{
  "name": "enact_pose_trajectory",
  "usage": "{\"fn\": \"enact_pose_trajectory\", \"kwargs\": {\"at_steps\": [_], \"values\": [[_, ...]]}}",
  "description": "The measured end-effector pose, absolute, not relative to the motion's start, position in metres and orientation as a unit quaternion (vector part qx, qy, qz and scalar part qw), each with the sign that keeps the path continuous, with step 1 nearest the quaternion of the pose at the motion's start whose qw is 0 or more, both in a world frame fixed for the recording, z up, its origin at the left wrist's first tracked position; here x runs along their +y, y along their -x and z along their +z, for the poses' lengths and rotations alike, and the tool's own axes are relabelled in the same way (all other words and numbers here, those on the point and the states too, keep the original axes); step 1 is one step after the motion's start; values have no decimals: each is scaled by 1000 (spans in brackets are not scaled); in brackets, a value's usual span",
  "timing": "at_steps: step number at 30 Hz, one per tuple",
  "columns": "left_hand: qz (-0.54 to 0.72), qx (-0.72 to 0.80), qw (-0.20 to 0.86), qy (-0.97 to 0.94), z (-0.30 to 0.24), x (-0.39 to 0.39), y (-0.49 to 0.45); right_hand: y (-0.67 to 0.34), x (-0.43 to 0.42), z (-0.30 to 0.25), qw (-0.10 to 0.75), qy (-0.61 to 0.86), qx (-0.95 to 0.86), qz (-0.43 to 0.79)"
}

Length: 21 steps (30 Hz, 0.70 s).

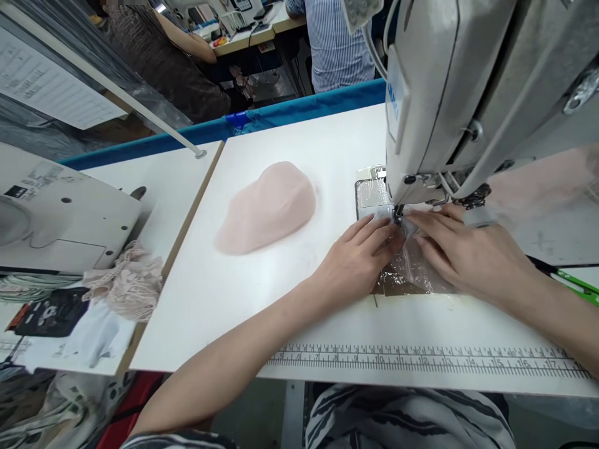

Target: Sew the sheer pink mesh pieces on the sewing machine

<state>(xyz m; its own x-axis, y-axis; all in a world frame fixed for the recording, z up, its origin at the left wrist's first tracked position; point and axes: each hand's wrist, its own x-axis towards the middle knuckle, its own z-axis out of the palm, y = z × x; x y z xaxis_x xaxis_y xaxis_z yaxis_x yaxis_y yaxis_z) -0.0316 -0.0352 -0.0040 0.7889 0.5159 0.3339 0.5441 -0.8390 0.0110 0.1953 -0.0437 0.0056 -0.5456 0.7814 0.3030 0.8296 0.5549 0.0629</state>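
A: Where are the hands?

B: Both are on the right, at the sewing machine (435,93). The left hand (358,259) has its fingertips just left of the presser foot (399,212); the right hand (468,249) is just right of it.

A: Gripping anything?

B: The left fingers lie nearly straight and close together, palm down; the right ones are a little bent. A pale, sheer fabric piece (410,226) shows between them by the foot, mostly hidden — I can't tell whether either hand pinches it.

A: And around them?

B: Clear plastic film (407,274) lies beneath the hands. A pink fabric piece (276,209) rests on the white table (262,299), well left of the left hand, and more pink fabric (547,184) lies at the far right. A printed ruler (421,360) runs along the near edge — a green-handled tool (578,284) sits beside the right forearm.
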Motion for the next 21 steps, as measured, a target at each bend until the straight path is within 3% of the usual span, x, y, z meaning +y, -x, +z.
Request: {"fn": "enact_pose_trajectory", "kwargs": {"at_steps": [7, 21], "values": [[-107, -287, 81, 948, 1, -39, 32, -196, -39, -4, 143, 437, -879, -124], [-119, -280, 112, 946, 0, -40, 30, -194, -35, -10, 168, 443, -870, -134]]}}
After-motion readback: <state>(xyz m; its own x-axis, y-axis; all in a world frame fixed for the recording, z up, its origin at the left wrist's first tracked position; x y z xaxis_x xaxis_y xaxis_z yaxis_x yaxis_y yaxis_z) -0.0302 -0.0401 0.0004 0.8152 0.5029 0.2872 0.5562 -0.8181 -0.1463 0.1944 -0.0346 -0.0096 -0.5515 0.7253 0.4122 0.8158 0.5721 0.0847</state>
